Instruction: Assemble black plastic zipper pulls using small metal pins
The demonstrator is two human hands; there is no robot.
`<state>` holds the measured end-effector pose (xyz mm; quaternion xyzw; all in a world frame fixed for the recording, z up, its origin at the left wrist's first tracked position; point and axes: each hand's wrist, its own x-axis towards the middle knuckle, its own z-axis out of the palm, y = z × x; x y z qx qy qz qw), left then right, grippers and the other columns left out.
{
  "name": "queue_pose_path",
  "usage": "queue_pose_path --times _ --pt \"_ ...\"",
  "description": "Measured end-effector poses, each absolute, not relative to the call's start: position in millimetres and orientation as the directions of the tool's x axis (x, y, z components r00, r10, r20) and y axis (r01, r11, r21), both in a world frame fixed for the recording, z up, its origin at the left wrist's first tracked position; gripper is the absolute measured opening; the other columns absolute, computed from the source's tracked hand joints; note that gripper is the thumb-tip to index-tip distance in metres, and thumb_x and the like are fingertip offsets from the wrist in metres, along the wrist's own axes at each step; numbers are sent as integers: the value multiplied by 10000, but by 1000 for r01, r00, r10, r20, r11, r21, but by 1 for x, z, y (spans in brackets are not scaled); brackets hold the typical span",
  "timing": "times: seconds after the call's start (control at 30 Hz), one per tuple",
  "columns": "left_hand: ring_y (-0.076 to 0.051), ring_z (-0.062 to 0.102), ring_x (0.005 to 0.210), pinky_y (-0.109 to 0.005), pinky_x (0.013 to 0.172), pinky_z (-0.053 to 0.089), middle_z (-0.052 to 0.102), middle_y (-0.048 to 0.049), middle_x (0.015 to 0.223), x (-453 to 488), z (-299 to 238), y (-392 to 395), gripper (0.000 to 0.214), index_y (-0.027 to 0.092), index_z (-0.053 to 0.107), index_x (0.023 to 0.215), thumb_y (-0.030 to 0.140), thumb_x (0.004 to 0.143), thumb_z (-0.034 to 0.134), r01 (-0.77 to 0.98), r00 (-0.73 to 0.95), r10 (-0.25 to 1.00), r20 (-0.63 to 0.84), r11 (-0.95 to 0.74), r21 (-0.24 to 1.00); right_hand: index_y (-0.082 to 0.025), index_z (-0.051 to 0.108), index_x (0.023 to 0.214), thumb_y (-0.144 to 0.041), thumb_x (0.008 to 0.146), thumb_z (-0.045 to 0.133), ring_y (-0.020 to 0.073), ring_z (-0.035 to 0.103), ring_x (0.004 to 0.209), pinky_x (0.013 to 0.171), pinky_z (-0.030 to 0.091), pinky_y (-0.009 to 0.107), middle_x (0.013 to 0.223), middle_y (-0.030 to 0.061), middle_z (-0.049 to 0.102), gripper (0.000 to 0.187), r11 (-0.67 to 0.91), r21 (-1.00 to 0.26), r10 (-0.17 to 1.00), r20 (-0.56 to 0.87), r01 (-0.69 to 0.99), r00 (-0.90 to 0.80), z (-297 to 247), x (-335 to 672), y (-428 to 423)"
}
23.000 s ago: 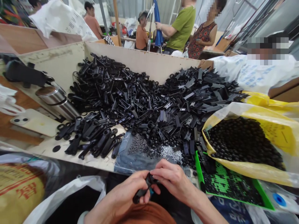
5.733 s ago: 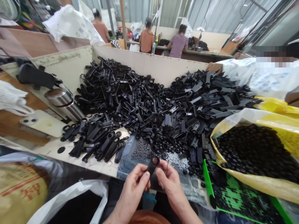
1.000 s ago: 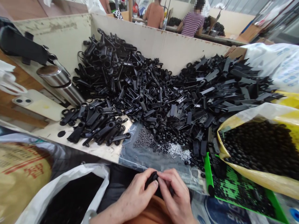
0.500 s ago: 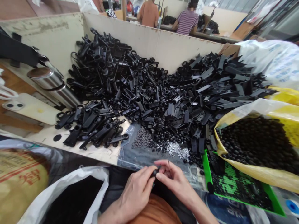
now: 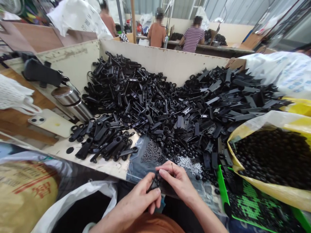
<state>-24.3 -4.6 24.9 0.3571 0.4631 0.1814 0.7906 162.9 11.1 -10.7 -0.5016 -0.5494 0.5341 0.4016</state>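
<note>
With forearms (image 5: 110,213) angled inward, both hands (image 5: 142,195) pinch a black part (image 5: 154,184) between them.

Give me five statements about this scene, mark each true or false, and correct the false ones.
1. The left hand holds a black part. True.
2. Only one hand touches that part. False: the right hand touches it too.
3. In the picture, the silver pins lie right of the grey heap of small pieces. True.
4. A red tray sits at the right. False: the green tray is there.
5. The phone shows its camera side. True.
</note>
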Motion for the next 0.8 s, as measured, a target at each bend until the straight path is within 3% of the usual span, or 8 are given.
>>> queue_pose_path --times 0.17,0.33,0.53,0.8 --pt "-83 407 525 -272 633 299 610 51 670 -23 29 -7 1115 28 175 1519 519 718 774 -116 478 592 -649 775 621 -228 810 1026 -559 951 635 174 634 762 722 512 300 848 35 656 382 -127 -988 955 -144 84 -258 -11 162 13" --pt "-80 388 512 -254 568 237 610 53 638 -23 22 -9 1243 36 100 1527 548 655 823 -182 438 569 -696 814 551 -278 753 1208 -550 941 659 164 574 804 727 459 291 948 23 607 392 -114 -983 926 -157 141 -342 -16 169 7" --pt "-63 341 471 -246 524 209 622 42 631 -25 16 -13 1107 40 211 1469 568 695 801 -175 503 559 -660 813 555 -288 725 1266 -517 965 637 172 543 844 718 438 290 965 26 573 388 -72 -982 894 -141 174 -426 -12 175 5" --pt "-57 412 445 -247 540 277 754 -129 878 -31 9 -24 867 71 317 1431 551 816 694 -131 499 568 -655 796 591 -264 722 1273 -473 981 606 192 570 905 790 471 328 1008 45 577 377 -73 -971 854 -178 226 -488 -9 175 2"
